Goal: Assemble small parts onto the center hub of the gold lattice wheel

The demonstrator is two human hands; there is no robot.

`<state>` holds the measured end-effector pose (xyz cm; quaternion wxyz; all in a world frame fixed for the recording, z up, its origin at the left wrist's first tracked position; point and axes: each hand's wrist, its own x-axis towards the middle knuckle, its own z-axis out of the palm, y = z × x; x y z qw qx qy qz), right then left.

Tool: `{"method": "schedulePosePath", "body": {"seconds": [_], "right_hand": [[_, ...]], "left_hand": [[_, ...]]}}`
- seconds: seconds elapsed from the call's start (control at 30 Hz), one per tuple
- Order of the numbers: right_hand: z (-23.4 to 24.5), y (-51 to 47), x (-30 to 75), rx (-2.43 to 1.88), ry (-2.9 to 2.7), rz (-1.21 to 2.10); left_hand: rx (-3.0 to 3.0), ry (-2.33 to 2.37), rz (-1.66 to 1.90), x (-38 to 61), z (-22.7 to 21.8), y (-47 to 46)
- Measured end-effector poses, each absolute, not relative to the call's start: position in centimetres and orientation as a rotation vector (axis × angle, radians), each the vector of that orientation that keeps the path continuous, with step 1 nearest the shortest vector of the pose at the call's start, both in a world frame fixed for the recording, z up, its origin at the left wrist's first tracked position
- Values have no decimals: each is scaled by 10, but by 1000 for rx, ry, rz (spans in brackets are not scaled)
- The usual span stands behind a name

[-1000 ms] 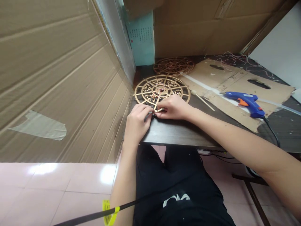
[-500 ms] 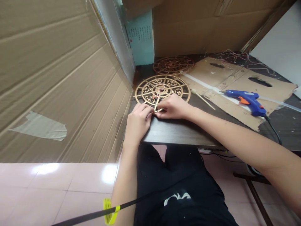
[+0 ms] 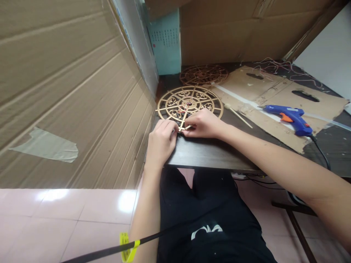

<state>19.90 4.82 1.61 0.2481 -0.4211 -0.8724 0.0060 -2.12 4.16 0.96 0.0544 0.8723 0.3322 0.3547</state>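
A round openwork wooden frame [image 3: 201,88] with rings, spokes and curled ornaments lies flat on the dark table, thin red and white wires near its centre. At its near edge my left hand [image 3: 162,140] is closed, thumb and fingertips pinched together by the rim; what they pinch is too small to make out. Just to the right, my right hand [image 3: 204,124] is closed around a thin pale stick [image 3: 189,127], whose end points towards the left fingertips. Both hands nearly meet where a spoke reaches the rim, and they cover part of the frame.
A darker round openwork frame [image 3: 204,75] lies behind. To the right are a loose stick [image 3: 240,117], a flat cardboard sheet [image 3: 276,133] and a blue glue gun [image 3: 292,116] with its cord. Tangled wires [image 3: 285,67] lie farther back. A cardboard wall [image 3: 90,80] stands close on the left.
The view has shifted slightly. Around the rim, the fingertips and small pale pieces have shifted a little; both hands keep nearly the same place and grip.
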Motion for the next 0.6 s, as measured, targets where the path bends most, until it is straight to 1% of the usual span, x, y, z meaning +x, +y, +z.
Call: {"method": "schedulePosePath", "body": {"seconds": [0.13, 0.4, 0.6], "right_hand": [[17, 48, 199, -1140, -2378, 21], [17, 48, 200, -1129, -2365, 40], [17, 48, 200, -1136, -2379, 52]], "left_hand": [[2603, 1007, 1104, -22, 9, 41], [2549, 1064, 1273, -23, 11, 39], [2521, 1083, 1276, -24, 9, 40]]}}
